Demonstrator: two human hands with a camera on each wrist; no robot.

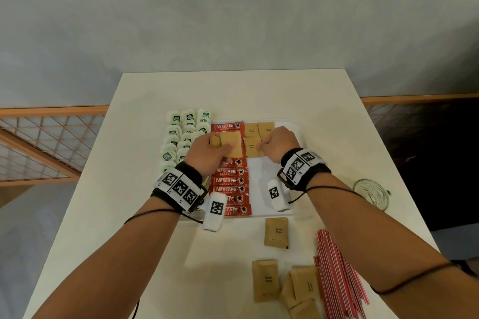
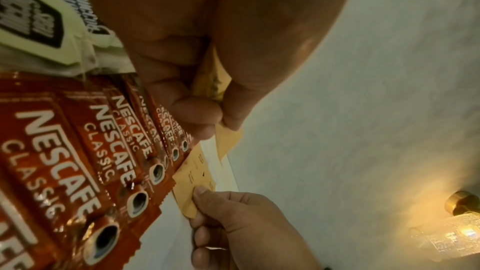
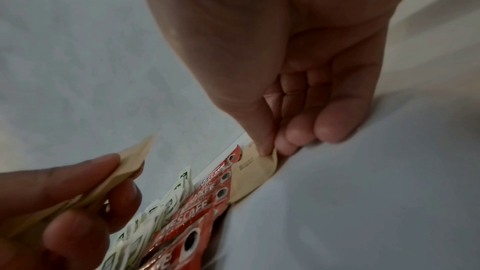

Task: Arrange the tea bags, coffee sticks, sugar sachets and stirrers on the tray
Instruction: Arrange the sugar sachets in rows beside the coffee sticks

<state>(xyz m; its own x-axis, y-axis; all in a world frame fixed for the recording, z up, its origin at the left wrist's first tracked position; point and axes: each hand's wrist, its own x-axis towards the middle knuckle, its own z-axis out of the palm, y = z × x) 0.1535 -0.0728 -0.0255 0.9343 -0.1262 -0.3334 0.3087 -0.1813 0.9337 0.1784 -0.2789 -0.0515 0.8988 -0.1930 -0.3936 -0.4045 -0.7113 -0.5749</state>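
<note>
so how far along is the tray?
Done: green tea bags and red Nescafe coffee sticks are lined up. In hand: left hand holds brown sugar sachets; right hand places one. Left: loose sachets and red stirrers on the table.

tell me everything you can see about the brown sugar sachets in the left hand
The brown sugar sachets are a small stack of flat, square, tan paper packets, plain side up in the head view. The left hand pinches them between thumb and curled fingers, holding them just above the row of red coffee sticks on the white tray. Their edges fan slightly apart; the exact count cannot be told.
</note>
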